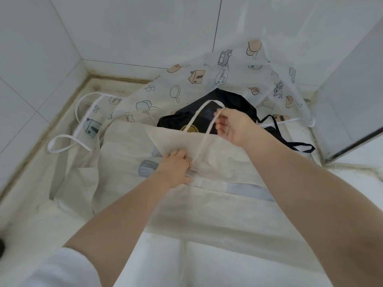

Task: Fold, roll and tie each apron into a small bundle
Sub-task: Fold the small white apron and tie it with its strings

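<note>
Three aprons: one beige apron (217,204), one printed apron (196,79), one black apron (228,102); two hands.

White tiled walls (145,27), grimy floor (24,193).

Plain beige apron (207,204), white cartoon-printed apron (186,88), black apron (228,104) with gold emblem.
</note>
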A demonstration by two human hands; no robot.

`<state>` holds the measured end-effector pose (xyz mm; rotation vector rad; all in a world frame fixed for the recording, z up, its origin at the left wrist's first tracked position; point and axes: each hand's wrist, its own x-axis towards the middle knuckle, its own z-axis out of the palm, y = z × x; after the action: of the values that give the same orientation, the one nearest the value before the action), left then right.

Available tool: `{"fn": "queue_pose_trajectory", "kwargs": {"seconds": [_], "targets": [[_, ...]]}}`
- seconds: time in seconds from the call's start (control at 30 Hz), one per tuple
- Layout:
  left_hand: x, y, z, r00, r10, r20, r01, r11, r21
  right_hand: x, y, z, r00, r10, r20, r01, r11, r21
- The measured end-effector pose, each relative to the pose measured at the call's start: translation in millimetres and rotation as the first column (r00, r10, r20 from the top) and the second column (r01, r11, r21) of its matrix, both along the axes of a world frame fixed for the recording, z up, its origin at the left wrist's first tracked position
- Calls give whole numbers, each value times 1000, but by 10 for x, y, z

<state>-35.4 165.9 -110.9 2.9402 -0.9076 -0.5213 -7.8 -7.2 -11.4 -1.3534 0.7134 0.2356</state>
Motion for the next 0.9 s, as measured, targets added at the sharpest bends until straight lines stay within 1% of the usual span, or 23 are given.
{"fn": "queue_pose_trajectory", "kwargs": {"seconds": [0.03,0.1,0.17,0.2,0.23,0.27,0.3,0.33,0.37,0.4,0.43,0.5,0.57,0.6,0.63,0.7,0.77,0.83,0.9], "targets": [[8,9,-45,998,24,-63,-26,999,-33,47,42,1,998,-9,58,4,996,91],[14,52,-130,978,76,-193,-94,992,-83,134,75,7,983,-73,167,37,977,211],[17,114,-185,970,85,-229,-117,985,-128,245,14,-30,951,-162,262,91,961,261],[27,135,-210,968,86,-237,-124,981,-149,303,-43,-64,942,-164,293,93,965,244],[28,154,-227,963,102,-248,-147,974,-171,344,-113,-120,945,-136,296,85,980,178],[26,171,-244,959,130,-253,-183,962,-201,352,-185,-186,965,-62,254,60,998,13],[17,178,-251,954,168,-250,-224,950,-217,340,-259,-261,984,58,167,-17,970,-242],[7,176,-254,949,208,-235,-263,935,-237,297,-316,-335,983,179,44,-133,854,-503],[6,165,-260,944,241,-224,-294,923,-247,247,-359,-425,961,265,-78,-244,680,-691],[8,146,-264,938,265,-222,-318,914,-253,183,-369,-493,937,312,-155,-305,522,-797],[13,126,-262,929,288,-231,-342,907,-245,111,-356,-554,921,347,-176,-320,420,-849],[23,83,-252,916,327,-233,-375,903,-210,-62,-273,-618,898,416,-144,-277,279,-920],[23,65,-266,914,336,-225,-377,910,-173,-214,-175,-645,851,507,-141,-197,58,-979],[15,63,-272,921,325,-215,-361,919,-159,-287,-132,-647,808,570,-151,-164,-28,-986],[-1,70,-286,930,304,-207,-337,930,-150,-361,-86,-654,753,635,-172,-166,-69,-984],[-46,104,-274,944,258,-207,-289,948,-136,-514,20,-688,609,757,-238,-230,-118,-966],[-81,153,-250,952,198,-233,-235,961,-145,-633,128,-762,455,823,-340,-287,-226,-931],[-112,221,-252,959,146,-243,-188,969,-163,-721,229,-863,361,823,-438,-417,-278,-865],[-154,272,-245,959,138,-246,-183,968,-171,-753,244,-975,311,775,-550,-588,-298,-752]]}}
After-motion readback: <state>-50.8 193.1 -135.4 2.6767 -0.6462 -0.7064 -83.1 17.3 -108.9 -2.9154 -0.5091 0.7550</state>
